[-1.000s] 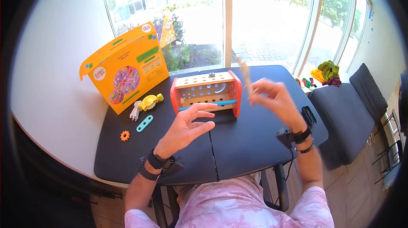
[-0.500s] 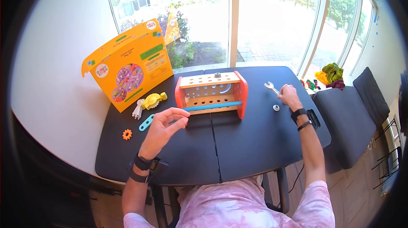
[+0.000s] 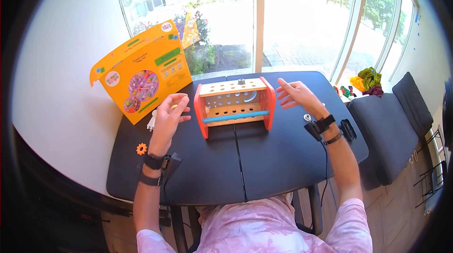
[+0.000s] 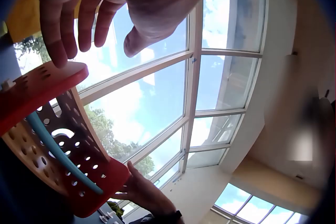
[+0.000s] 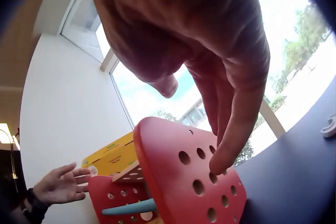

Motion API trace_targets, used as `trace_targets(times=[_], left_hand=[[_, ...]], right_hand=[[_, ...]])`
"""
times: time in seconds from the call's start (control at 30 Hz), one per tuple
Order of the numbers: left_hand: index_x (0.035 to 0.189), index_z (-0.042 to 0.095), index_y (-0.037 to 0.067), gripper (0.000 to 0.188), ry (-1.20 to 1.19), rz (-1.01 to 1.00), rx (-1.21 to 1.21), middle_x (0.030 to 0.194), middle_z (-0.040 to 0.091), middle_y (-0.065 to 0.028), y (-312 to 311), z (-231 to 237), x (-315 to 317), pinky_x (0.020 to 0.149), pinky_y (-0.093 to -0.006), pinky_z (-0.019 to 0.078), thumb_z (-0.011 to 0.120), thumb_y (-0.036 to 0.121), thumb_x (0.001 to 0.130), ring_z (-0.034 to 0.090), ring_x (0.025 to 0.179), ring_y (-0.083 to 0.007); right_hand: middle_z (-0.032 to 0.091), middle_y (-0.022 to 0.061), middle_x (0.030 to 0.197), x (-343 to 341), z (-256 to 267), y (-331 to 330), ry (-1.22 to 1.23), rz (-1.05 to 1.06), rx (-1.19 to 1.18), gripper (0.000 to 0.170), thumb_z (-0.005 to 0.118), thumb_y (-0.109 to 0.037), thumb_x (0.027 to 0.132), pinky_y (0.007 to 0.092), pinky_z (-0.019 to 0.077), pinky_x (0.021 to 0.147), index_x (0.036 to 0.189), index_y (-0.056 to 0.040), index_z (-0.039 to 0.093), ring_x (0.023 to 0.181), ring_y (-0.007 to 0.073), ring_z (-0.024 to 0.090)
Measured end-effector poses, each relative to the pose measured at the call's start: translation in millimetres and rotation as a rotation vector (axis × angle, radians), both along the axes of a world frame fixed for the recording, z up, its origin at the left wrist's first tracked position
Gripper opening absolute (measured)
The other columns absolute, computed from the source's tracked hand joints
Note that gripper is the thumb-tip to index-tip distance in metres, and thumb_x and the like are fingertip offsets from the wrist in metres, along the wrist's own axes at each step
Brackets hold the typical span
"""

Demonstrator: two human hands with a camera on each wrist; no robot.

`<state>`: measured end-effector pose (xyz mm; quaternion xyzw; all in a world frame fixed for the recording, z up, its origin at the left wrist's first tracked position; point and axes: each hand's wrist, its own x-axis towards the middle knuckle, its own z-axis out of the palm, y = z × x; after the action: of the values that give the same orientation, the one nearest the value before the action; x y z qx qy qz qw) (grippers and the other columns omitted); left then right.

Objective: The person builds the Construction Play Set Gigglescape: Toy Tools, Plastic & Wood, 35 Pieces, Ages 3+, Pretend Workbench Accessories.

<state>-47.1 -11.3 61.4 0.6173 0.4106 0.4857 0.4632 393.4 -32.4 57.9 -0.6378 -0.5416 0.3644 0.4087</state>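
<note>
My left hand (image 3: 168, 117) and right hand (image 3: 300, 96) are both empty, fingers loosely bent on the left, straighter on the right. The wooden toy workbench (image 3: 231, 90) should be stiff and fairly light, I judge, its painted ends a little slick but not fragile. I'd take it by those ends, a palm flat on each, rather than by the blue rod (image 3: 236, 116), which might turn or slip. The red left end panel (image 3: 200, 111) is just inward of my left fingers; the red right end panel (image 5: 168, 166) is just inward of my right fingertips, and whether one brushes it I cannot tell. So the workbench stands upright between my hands, a grey bolt (image 3: 241, 81) on top, nearer my right. Beyond my left hand stands the yellow-orange cardboard box (image 3: 123, 79).
</note>
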Motion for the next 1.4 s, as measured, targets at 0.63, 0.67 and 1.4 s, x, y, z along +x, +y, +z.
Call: trace_targets(times=[0.63, 0.67, 1.4], left_hand=[[0.134, 0.078, 0.001, 0.05, 0.106, -0.096, -0.059, 0.113, 0.082, -0.0044, 31.5, -19.7, 18.2, 0.089, -0.0355, 0.0656, 0.063, 0.044, 0.115, 0.077, 0.101, -0.0104], [0.136, 0.077, 0.0, 0.048, 0.111, -0.09, -0.045, 0.115, 0.082, -0.0046, 30.2, -20.2, 17.2, 0.091, -0.0343, 0.0652, 0.064, 0.042, 0.115, 0.077, 0.102, -0.0104], [0.148, 0.064, -0.011, 0.054, 0.055, -0.147, 0.007, 0.14, 0.077, -0.0206, 10.2, -72.3, -2.0, 0.113, -0.0368, 0.0589, 0.08, -0.007, 0.096, 0.076, 0.127, -0.0236]], right_hand=[[0.078, 0.0172, 0.11, -43.4, -6.5, 0.3, 0.161, 0.067, -0.028, 0.072, 0.057, -0.059, 0.114, 0.0433, 0.0657, 0.094, 0.134, 0.0076, 0.073, 0.103, 0.0234, 0.078], [0.077, 0.0164, 0.113, -41.1, -8.1, -0.2, 0.181, 0.085, -0.032, 0.067, 0.058, -0.056, 0.115, 0.0424, 0.0644, 0.097, 0.135, 0.0063, 0.072, 0.106, 0.0226, 0.077], [0.065, 0.0106, 0.135, -37.8, -54.0, -10.4, 0.333, 0.282, 0.105, 0.048, 0.082, 0.0, 0.093, 0.0375, 0.0566, 0.106, 0.135, -0.0009, 0.059, 0.134, 0.0244, 0.068]])
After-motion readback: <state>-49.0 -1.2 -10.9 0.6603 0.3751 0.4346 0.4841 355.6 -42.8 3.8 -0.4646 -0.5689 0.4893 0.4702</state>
